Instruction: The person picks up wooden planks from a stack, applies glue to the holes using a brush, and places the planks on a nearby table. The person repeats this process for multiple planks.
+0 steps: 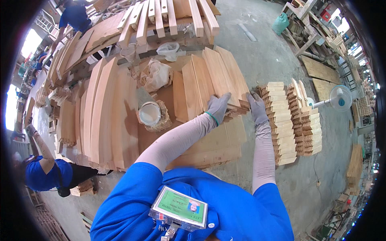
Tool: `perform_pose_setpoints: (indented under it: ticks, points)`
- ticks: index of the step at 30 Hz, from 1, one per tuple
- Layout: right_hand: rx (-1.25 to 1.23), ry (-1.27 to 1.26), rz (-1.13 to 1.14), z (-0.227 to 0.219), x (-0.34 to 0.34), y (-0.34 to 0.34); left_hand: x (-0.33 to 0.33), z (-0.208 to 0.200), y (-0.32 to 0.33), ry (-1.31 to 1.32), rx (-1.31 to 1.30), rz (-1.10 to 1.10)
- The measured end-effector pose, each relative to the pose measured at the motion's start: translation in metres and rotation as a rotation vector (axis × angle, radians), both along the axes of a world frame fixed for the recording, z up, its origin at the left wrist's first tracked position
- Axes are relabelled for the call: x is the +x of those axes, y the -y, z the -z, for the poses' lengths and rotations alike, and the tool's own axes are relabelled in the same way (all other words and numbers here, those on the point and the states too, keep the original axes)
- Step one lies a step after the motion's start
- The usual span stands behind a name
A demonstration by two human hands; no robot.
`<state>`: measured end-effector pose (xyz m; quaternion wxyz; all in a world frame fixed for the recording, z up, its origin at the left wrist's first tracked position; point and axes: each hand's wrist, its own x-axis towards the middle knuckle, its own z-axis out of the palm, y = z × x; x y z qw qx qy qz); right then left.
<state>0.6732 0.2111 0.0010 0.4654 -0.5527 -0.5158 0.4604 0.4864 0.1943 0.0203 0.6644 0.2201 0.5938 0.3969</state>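
Observation:
On the right side of the bench lies a row of pale wooden boards (219, 74), leaning side by side with their near ends toward me. My left hand (218, 107), in a grey glove, grips the near end of these boards. Close by on the right, my gloved right hand (257, 107) holds the outer edge of the same boards at their near corner; its fingertips are partly hidden. To the left of the boards are a round tub of whitish stuff (150, 113) and a crumpled pale cloth (156, 75).
More long boards (102, 112) cover the bench's left part. Stacked wooden pieces (279, 124) stand on the floor at right, near a white fan (340, 98). Behind is a table with wooden bars (197, 18). A person in blue (48, 172) works at far left.

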Motion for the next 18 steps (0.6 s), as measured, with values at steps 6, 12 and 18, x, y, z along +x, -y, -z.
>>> perform_pose_setpoints:
  ticks: [6, 12, 18]
  points:
    - [0.021, 0.256, 0.020, -0.006, -0.002, 0.015, -0.058, -0.017, 0.012, 0.241, 0.128, 0.347]
    - [0.356, -0.171, 0.098, -0.060, -0.093, 0.110, -0.131, -0.059, 0.116, 0.503, 0.057, 0.389]
    - [-0.106, -1.019, -0.048, -0.080, -0.166, 0.152, -0.188, -0.047, 0.190, 0.826, -0.014, 0.479]
